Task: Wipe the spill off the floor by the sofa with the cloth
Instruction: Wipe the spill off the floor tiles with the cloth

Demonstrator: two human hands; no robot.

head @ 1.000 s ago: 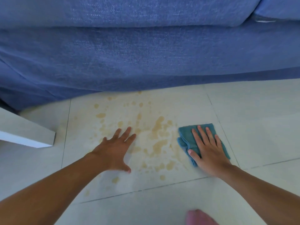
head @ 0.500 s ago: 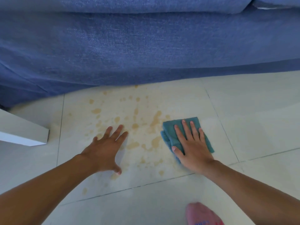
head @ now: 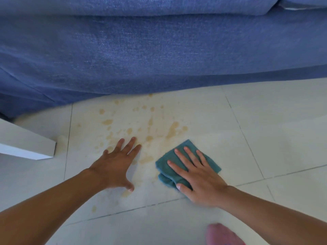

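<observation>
The right hand [head: 198,175], fingers straight and spread, pressed flat on the folded teal cloth [head: 169,167] in the lower centre-right of the frame. Compared with half a second before, the cloth had slid leftward and toward the bottom of the frame, and the tan blots it crossed at the right edge of the spill [head: 139,131] looked fainter. That suggested the wiping was underway but barely begun; most drops remained between the cloth and the blue sofa [head: 159,50] above. The cloth's long axis ran diagonally, lower left to upper right, one corner aimed at the sofa. The left hand [head: 116,165] lay open, fingers apart, braced on the floor [head: 265,121] among the drops.
</observation>
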